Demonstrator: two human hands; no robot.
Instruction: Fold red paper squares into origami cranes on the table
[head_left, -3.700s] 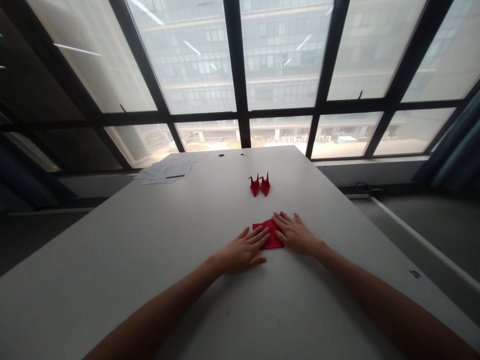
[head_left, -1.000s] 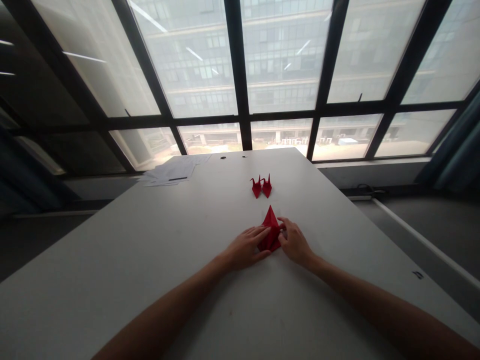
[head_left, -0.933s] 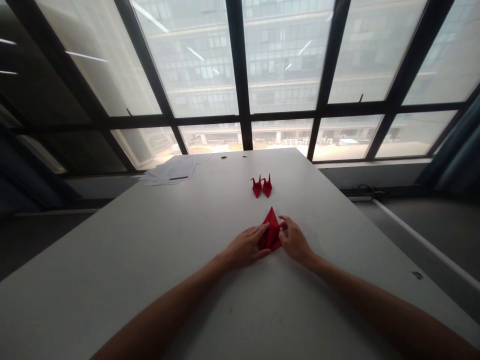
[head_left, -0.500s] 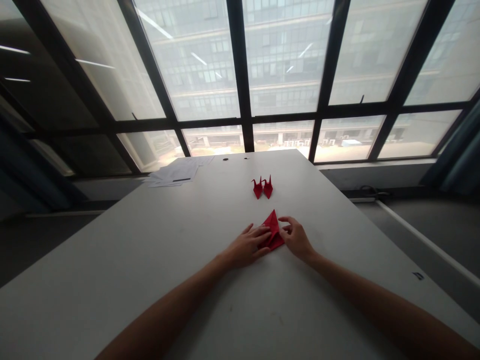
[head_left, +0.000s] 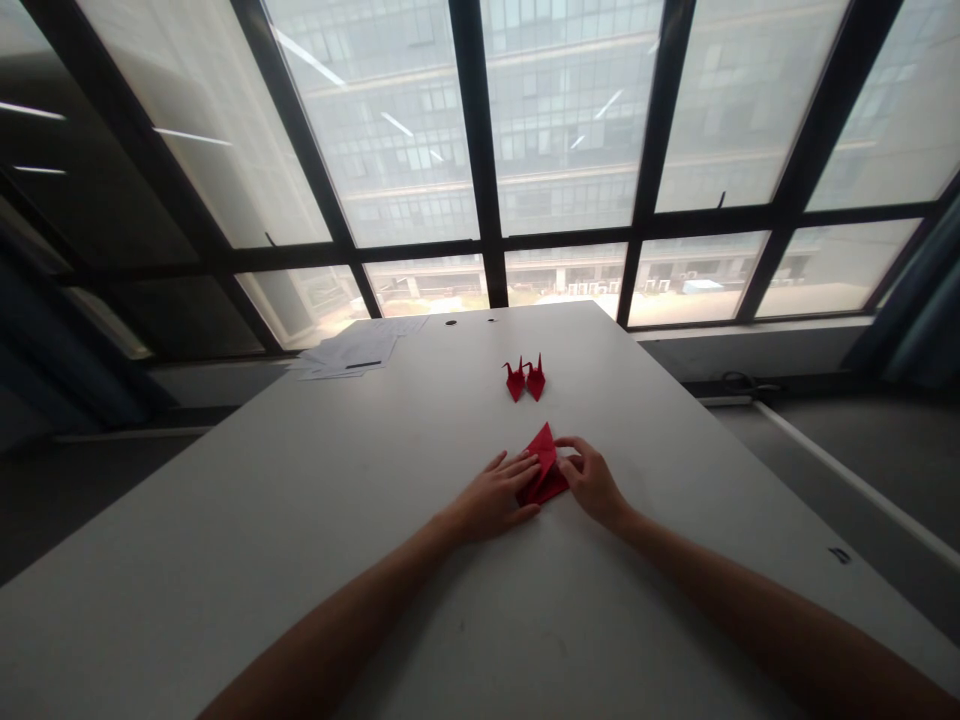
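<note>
Right now, through the head camera, I have the red folded paper (head_left: pixel 547 456) on the near half of the white table (head_left: pixel 360 460), between the two hands, with one pointed corner aimed away from me toward the windows (head_left: pixel 566 120). The left hand (head_left: pixel 489 500) lies palm down with its fingers spread, the fingertips flat over the paper's left side and the thumb near its lower edge. The right hand (head_left: pixel 596 488) is at the right side, fingers curled, with thumb and forefinger at the paper's edge; I cannot tell from here whether they pinch it or merely touch it. Just beyond, I see two red paper cranes (head_left: pixel 535 382) standing side by side, close together. Farther off to the left, loose white sheets (head_left: pixel 345 350) overlap near the table's far edge, with a thin dark object (head_left: pixel 364 364) lying on them.
</note>
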